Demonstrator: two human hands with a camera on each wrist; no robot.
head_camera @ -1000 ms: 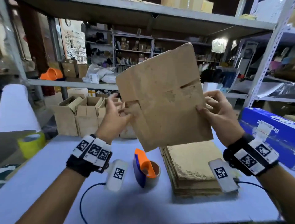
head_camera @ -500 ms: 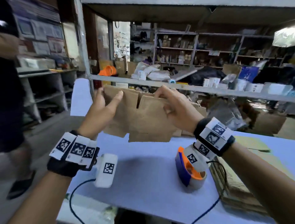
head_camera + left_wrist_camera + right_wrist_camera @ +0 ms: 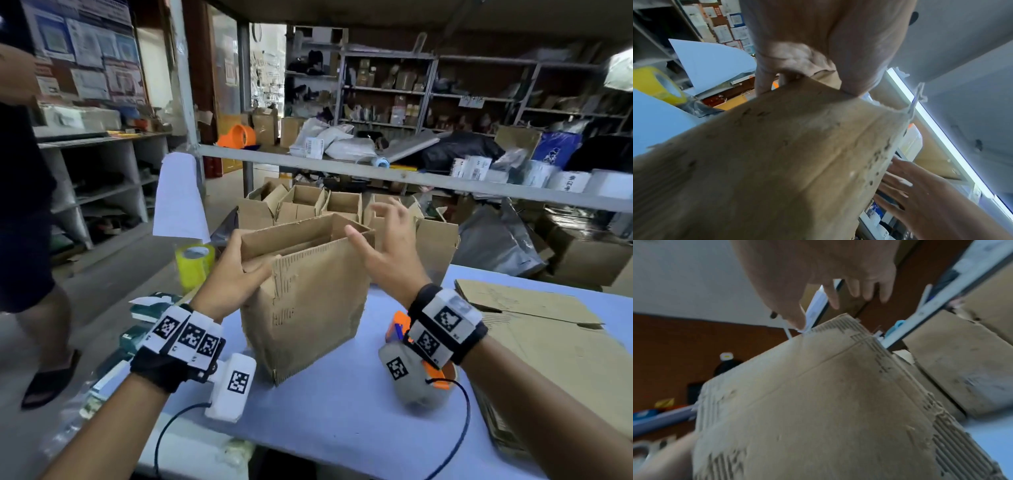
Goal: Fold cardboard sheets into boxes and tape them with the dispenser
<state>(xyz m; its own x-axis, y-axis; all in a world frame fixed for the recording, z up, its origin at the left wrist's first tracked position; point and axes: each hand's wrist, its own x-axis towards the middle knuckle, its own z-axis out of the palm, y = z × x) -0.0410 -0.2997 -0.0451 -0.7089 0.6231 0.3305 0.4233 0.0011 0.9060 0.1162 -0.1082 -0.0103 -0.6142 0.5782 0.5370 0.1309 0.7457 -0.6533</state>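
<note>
Head view: left hand (image 3: 228,274) is gripping the open box (image 3: 305,294) by its top left corner; right hand (image 3: 387,250) is hovering spread-fingered beside the right rim. Box is standing on the surface (image 3: 342,418), near its left edge.

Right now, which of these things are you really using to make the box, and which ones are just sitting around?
Part of the job:
- open cardboard box, gripped at its rim by the left hand
- right hand, open beside the box
- tape dispenser on the table
- flat cardboard sheets

Just lying about:
- yellow tape roll
- made-up boxes behind
- orange item on the shelf
</note>
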